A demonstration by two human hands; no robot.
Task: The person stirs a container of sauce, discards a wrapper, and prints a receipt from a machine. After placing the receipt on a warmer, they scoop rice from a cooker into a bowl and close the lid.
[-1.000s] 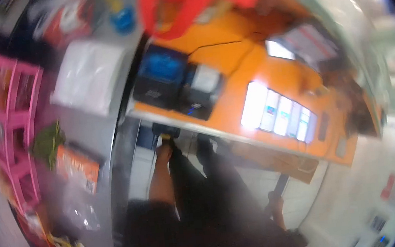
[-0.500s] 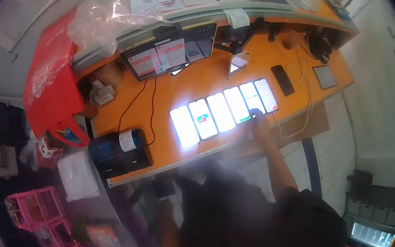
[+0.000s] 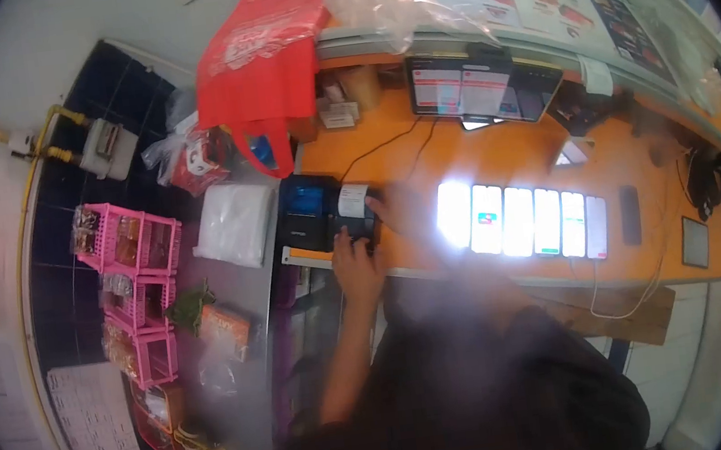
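The left hand [image 3: 359, 270] had its fingers loosely spread at the near edge of the black printer [image 3: 351, 225], gripping nothing that could be seen. The right hand [image 3: 390, 210] reached in from the other side, its fingertips just beside the paper slip [image 3: 353, 201]; blur hid whether they pinched it. The slip lay on top of the printer, its long axis running away from the person, beyond the left fingertips and just left of the right hand, which was the nearer one. A black box [image 3: 299, 225] with a blue top sat close on the printer's left; a row of lit phones [image 3: 519, 222] lay to the right on the orange counter [image 3: 325, 159]. Half a second earlier, the right hand had been at the phones and the left hand down below the counter's edge, away from the printer.
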